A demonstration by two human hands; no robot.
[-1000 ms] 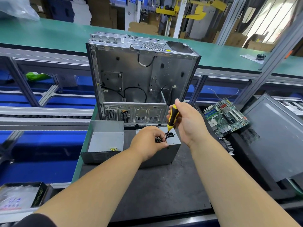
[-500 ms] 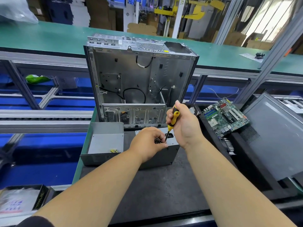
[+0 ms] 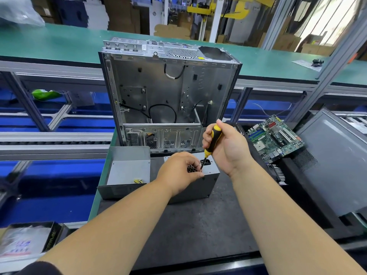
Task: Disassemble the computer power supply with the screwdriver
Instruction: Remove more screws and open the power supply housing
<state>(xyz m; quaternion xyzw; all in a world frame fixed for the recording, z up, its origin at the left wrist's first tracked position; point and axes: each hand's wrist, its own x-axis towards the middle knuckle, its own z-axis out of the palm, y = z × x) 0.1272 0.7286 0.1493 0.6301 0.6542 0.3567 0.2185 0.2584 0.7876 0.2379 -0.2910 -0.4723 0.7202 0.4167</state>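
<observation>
Power supply (image 3: 206, 181) sits on the dark tabletop (image 3: 198, 231), just in front of the open computer case (image 3: 168, 100) that stands upright behind it. My left hand (image 3: 178, 173) rests on its top, fingers curled over the honeycomb vent and gripping the near upper edge; that hand hides much of the top face from me. My right hand (image 3: 228, 147) has its grip wrapped round the yellow-and-black screwdriver (image 3: 211, 143), thumb up along the handle, shaft slanting down and left, tip meeting the supply's top beside the black socket opening. Whether the tip sits in a screw head I cannot tell; the left fingers crowd it. Second grey metal box (image 3: 127, 171) lies just left of the supply, open on top, a yellow-black wire end showing at its near edge. Green motherboard (image 3: 275, 138) lies tilted to the right, near my right wrist but apart from it. Grey side panel (image 3: 335, 155) leans further right. Green conveyor surface (image 3: 59, 44) runs behind the case. Bag of papers in a black tray (image 3: 25, 241) at the lower left, off the tabletop.
</observation>
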